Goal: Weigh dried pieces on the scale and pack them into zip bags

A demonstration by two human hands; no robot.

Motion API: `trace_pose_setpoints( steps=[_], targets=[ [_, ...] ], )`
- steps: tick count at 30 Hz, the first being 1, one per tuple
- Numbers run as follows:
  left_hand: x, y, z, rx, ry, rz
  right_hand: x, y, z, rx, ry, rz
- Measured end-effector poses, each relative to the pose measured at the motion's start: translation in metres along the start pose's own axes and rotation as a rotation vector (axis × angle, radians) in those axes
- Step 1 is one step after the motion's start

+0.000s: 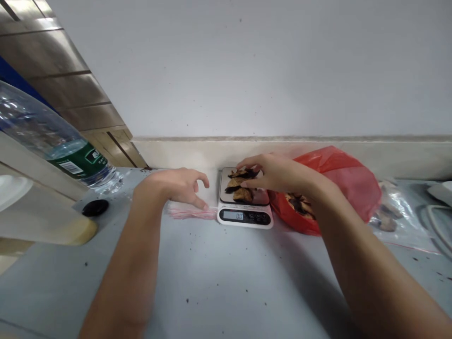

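Observation:
A white kitchen scale with a dark-rimmed plate stands against the wall, its display reading 0.0. Dark-edged, brownish dried slices lie on its plate. Over them reaches my right hand, thumb and fingers apart; the slices show between and below the fingertips, and whether it touches them is hard to tell. My left hand is open left of the scale, above a stack of clear plastic bags with pinkish edges. Right of the scale, partly behind my right forearm, a red plastic bag holds more dried slices.
On the left are a large water bottle with a green label, a translucent container and a black round lid. A clear bag with pale pieces and a white cable lie at right. Behind rises a white wall.

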State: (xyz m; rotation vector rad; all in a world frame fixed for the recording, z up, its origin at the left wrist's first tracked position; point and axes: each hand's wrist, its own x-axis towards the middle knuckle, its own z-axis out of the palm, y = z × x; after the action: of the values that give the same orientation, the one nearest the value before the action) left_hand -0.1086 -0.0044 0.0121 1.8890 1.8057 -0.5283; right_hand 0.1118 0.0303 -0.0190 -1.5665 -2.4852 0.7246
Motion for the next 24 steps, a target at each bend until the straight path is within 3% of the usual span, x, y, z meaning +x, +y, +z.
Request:
trace_pose_setpoints(
  steps=[6,10,13,19,24],
  targets=[
    [0.016,-0.002,0.007,0.035,-0.06,0.023,-0.008,0.005,-0.012,0.09,0.223,0.024],
    [0.013,-0.014,0.003,-0.034,0.05,0.047,-0.007,0.01,-0.013,0.057,0.274,0.058],
    [0.005,-0.021,-0.003,-0.043,0.222,0.058,-0.001,0.018,-0.008,0.014,0.236,0.076],
    [-0.007,-0.015,-0.008,-0.161,0.566,0.114,0.009,0.027,0.003,-0.046,0.02,0.023],
    [-0.009,-0.01,-0.008,-0.155,0.653,0.165,0.009,0.029,0.003,-0.123,-0.008,0.016]
  ],
)
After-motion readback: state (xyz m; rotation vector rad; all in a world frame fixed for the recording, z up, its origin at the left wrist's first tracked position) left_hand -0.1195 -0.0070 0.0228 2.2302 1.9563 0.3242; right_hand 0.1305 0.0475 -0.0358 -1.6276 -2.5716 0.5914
